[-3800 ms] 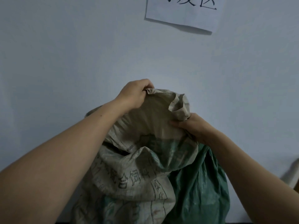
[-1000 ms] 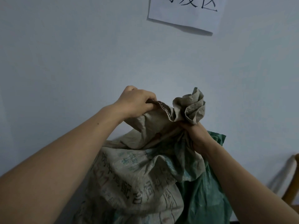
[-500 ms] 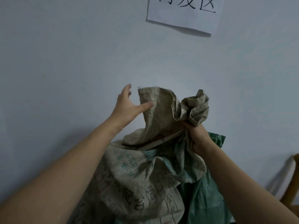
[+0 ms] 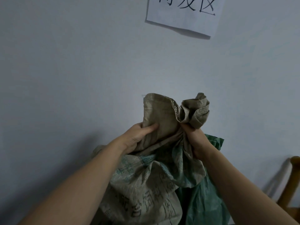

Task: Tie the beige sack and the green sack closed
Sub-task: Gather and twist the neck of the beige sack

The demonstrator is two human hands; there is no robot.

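Dim, flat, bluish indoor light. Soft shadows fall on the wall (image 4: 81,70) below the paper sign (image 4: 183,15) and left of the forearms. Wide-angle bending at the edges; slight softness throughout.

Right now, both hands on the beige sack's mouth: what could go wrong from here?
1. The beige sack mouth is only half gathered: the right hand holds a bunched part, the left hand grips a flat flap whose stitched edge stands loose above. That flap could stay outside any knot.
2. The green sack sits pressed against the beige one, its top right by the right hand; its fabric might get caught in the gather.
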